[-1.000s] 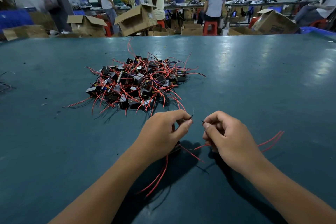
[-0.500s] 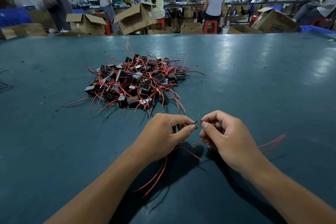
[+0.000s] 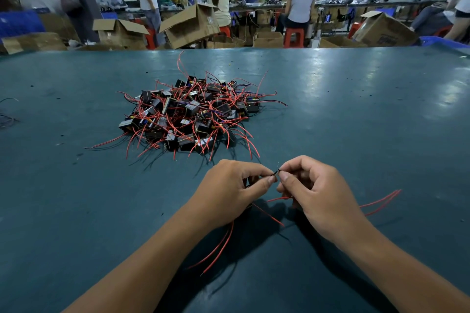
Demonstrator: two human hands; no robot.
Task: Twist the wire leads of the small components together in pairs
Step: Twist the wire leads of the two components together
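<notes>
Both hands pinching dark wire tips together — left hand and right hand nearly touching, red leads trailing on the table — pile just behind.

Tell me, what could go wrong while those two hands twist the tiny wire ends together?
The left hand and right hand pinch only the very tips of the dark wire ends, so one might slip out before the twist holds. Loose red leads trail under the wrists and could snag or tangle. The pile of components sits close ahead; a stray lead might hook into it.
</notes>
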